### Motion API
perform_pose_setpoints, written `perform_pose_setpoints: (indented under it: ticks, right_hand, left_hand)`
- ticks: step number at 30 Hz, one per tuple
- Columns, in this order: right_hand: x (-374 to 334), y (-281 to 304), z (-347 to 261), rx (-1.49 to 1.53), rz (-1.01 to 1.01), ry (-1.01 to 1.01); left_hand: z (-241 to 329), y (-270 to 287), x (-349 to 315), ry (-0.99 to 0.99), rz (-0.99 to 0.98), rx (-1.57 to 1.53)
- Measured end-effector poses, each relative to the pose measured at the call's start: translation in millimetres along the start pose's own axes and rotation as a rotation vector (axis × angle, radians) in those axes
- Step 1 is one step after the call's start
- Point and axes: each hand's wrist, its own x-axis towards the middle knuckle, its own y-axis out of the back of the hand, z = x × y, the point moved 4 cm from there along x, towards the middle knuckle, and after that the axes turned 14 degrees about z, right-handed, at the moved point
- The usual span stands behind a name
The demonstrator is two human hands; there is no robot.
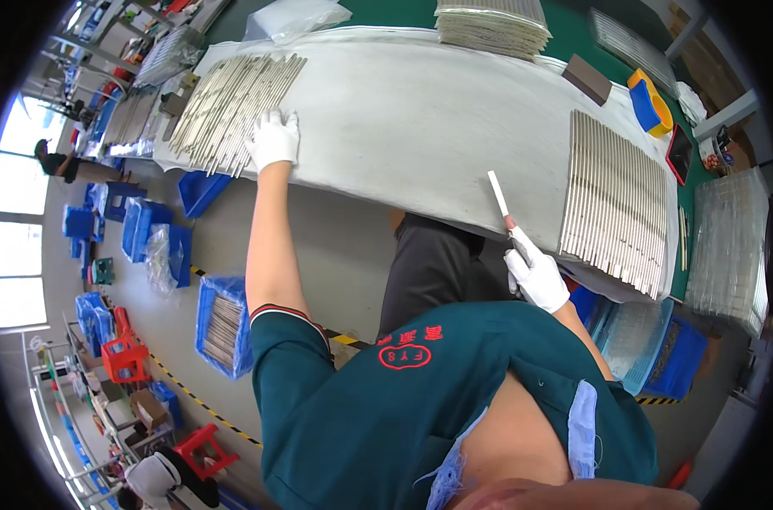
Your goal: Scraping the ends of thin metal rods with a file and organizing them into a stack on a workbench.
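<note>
My left hand (274,139), in a white glove, lies on the right side of a loose bundle of thin metal strips (233,106) at the left of the table. Its fingers are stretched over the strips, with the thumb apart. My right hand (536,276), also gloved in white, is at the table's near edge. It is closed around a slim white stick-like tool (498,193) with a brownish part near the fingers; its exact kind is unclear. To its right, an even row of metal strips (616,200) lies side by side.
A pale cloth (403,110) covers the table. Along the back stand stacked strips (492,25), a brown block (587,79) and a yellow-blue holder (650,104). Blue crates (225,327) and a red stool (206,450) stand on the floor. Another person (59,161) stands far left.
</note>
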Motion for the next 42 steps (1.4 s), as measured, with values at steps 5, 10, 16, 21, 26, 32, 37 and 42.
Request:
perform_pose_setpoints:
  ticks: [5, 10, 16, 21, 26, 32, 37, 42]
  right_hand:
    - [9, 5, 0, 0.125, 0.077, 0.079]
    - [8, 4, -16, 0.311, 0.088, 0.085]
    - [4, -10, -4, 0.330, 0.051, 0.046]
    - [4, -3, 2, 0.356, 0.084, 0.035]
    - [12, 11, -10, 0.237, 0.118, 0.056]
    - [9, 13, -6, 0.278, 0.112, 0.047]
    - [-8, 13, 10, 0.052, 0.034, 0.040]
    - [-12, 10, 28, -0.865, 0.189, 0.669]
  left_hand:
    - [33, 17, 6, -0.131, -0.039, -0.132]
    - [51, 11, 14, -0.113, -0.049, -0.109]
    - [85, 1, 12, -0.053, -0.191, -0.293]
    - [163, 75, -46, 0.042, -0.303, -0.626]
    - [186, 126, -119, 0.261, -0.851, -1.311]
    - [168, 156, -158, 0.545, -1.191, -1.308]
    - [152, 158, -170, 0.452, -1.187, -1.151]
    - [153, 152, -177, 0.242, -1.139, -1.110]
